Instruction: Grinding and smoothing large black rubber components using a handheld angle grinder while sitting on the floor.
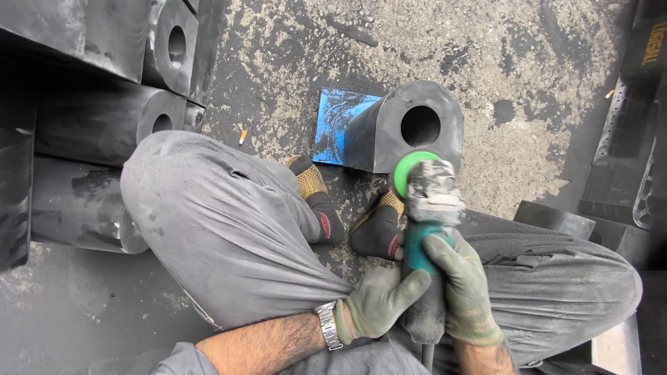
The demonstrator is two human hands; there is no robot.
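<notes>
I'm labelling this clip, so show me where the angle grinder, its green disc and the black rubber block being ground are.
angle grinder (425,239): head view, teal body.
green disc (404,169): head view, left rim.
black rubber block (389,114): head view, end face beside its hole.

A black block (649,42) at the top right corner of the floor carries a small yellow printed label (653,43). No packages, signs or screens are visible.

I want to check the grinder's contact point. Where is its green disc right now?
In the head view, the green disc sits right of centre, against the lower front edge of the black rubber block, just below its round hole, above both gloved hands.
</notes>
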